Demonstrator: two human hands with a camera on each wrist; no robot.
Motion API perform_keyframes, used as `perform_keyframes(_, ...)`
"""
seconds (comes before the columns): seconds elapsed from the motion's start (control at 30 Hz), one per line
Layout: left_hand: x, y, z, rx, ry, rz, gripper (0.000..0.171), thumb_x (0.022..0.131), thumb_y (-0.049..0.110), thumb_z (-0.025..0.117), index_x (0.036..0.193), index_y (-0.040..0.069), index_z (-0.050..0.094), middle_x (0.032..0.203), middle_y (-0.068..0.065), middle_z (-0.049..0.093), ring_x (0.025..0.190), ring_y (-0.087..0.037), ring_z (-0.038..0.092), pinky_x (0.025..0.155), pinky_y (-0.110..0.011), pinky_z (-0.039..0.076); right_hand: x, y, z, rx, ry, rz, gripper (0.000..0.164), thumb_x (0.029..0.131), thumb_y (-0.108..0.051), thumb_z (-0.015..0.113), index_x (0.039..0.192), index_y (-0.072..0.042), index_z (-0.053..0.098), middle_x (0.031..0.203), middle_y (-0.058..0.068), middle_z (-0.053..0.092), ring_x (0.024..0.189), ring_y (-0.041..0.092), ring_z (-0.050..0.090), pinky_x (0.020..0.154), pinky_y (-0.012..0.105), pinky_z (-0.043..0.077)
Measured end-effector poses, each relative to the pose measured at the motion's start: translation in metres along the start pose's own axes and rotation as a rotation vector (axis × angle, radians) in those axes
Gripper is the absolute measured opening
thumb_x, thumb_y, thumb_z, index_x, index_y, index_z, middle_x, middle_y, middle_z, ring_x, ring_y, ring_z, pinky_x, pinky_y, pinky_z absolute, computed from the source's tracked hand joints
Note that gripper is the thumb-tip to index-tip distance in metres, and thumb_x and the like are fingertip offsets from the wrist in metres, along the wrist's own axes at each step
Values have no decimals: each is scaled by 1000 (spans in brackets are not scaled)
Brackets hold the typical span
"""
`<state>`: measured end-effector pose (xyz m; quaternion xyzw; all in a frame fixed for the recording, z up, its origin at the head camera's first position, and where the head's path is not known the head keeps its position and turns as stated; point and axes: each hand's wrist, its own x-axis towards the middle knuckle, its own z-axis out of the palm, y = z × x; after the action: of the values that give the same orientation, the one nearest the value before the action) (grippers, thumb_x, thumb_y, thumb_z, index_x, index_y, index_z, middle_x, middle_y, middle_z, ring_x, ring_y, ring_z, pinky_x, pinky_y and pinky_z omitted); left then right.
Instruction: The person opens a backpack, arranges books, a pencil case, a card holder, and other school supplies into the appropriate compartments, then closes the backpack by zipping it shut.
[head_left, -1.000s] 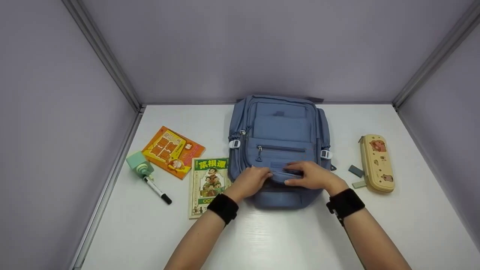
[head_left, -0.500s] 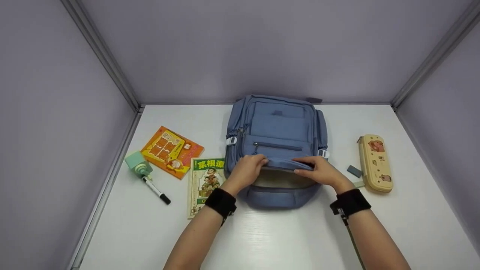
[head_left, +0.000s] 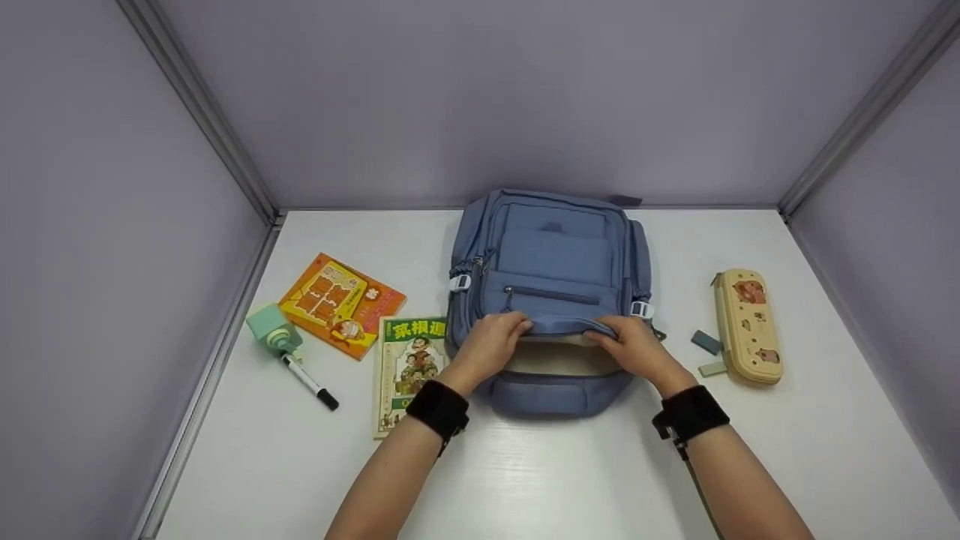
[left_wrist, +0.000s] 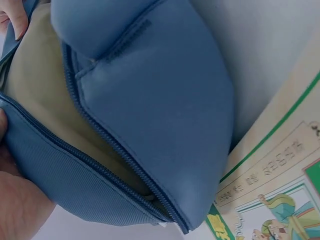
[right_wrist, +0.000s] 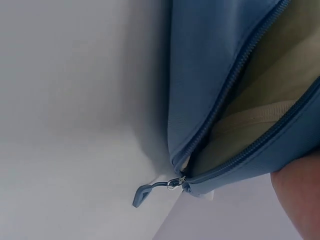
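A blue backpack (head_left: 559, 251) lies on its back on the white table, its top end towards me. Its main zip is undone, and beige lining (head_left: 562, 358) shows in the gap. My left hand (head_left: 487, 345) pinches the upper edge of that opening on the left. On the right, my right hand (head_left: 637, 346) grips the same edge between thumb and fingers. The left wrist view shows the two zip edges parted beside part of my left hand (left_wrist: 20, 207). In the right wrist view, a zip pull (right_wrist: 142, 195) hangs at the corner of the opening.
Left of the backpack lie a green-and-cream book (head_left: 405, 379), an orange book (head_left: 337, 304), a mint-green object (head_left: 271, 328) and a black-capped marker (head_left: 309, 382). At right are a cream pencil case (head_left: 752, 326), a dark block (head_left: 706, 342) and a pale green block (head_left: 712, 369). Walls enclose the table.
The opening's upper edge has been lifted up and away, widening the gap and baring the lining. My right hand's fingers, spread over the edge before, now grip it; my left hand keeps its pinch.
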<state>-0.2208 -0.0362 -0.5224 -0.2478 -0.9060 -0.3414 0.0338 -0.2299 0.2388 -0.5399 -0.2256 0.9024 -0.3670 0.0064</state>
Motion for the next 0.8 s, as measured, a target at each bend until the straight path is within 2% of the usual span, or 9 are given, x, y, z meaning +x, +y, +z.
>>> perform_keyframes(0.17,-5,-1,1,31,-5,4,26,102,28,53,109,10,70,96,-3,72,84,-16,67,74,-31,53,-1,0,7,-39,67,-19,20,94,-21,68,77,-14,59,68,-8,48,63,12,47,61,33,40)
perform_keyframes(0.3,-13,-3,-4,82,32,33,31,102,34,54,116,10,68,106,-4,70,91,-18,67,79,-33,53,0,1,9,-65,118,-32,13,93,-18,68,83,-12,64,73,-6,55,68,14,53,65,37,45)
perform_keyframes(0.43,-27,-15,-10,159,133,94,37,102,36,54,122,7,65,113,-8,66,100,-22,65,87,-36,52,2,1,7,-46,138,-12,7,94,-15,68,91,-9,67,78,-2,59,71,17,54,67,39,45)
perform_keyframes(0.53,-42,-29,-19,218,239,91,38,101,36,57,121,5,64,113,-11,64,102,-26,63,89,-40,51,5,-1,4,-12,146,0,7,95,-14,67,92,-8,67,77,0,57,71,18,52,67,38,44)
perform_keyframes(0.6,-53,-40,-29,247,305,32,37,99,36,59,118,4,65,111,-12,64,100,-27,63,87,-41,51,8,-2,1,12,156,6,8,95,-13,66,90,-7,66,75,-1,55,71,18,50,66,37,42)
perform_keyframes(0.7,-71,-56,-49,287,347,-114,37,96,36,65,112,3,67,105,-13,65,89,-28,65,76,-42,53,11,-4,-3,41,166,21,11,96,-13,64,88,-6,63,74,0,54,71,18,49,66,36,41)
perform_keyframes(0.8,-92,-67,-68,341,291,-299,44,93,44,66,103,1,68,93,-14,66,69,-27,63,58,-39,51,14,-6,-8,66,181,41,15,97,-14,63,85,-6,61,71,0,51,69,18,48,64,34,39)
